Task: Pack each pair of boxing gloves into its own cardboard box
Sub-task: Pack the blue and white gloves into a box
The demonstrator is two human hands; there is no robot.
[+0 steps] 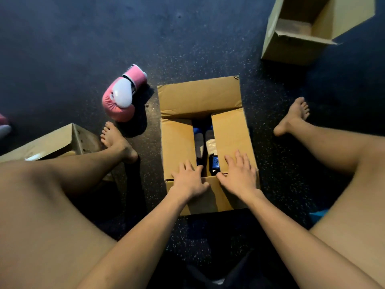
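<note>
Both hands flat, fingers straight and spread: left hand (188, 180) on left flap of box (200, 97), right hand (239, 174) on right flap; blue gloves (214, 163) inside, visible through gap; pink glove (123, 94) on floor (83, 49) left of box.

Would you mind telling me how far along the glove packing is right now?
Done: the blue gloves lie inside the middle box. In hand: the left hand and right hand press flat on its side flaps, which have not yet met. Left: the pink glove lies loose on the floor, and the open box at upper right holds nothing visible.
</note>
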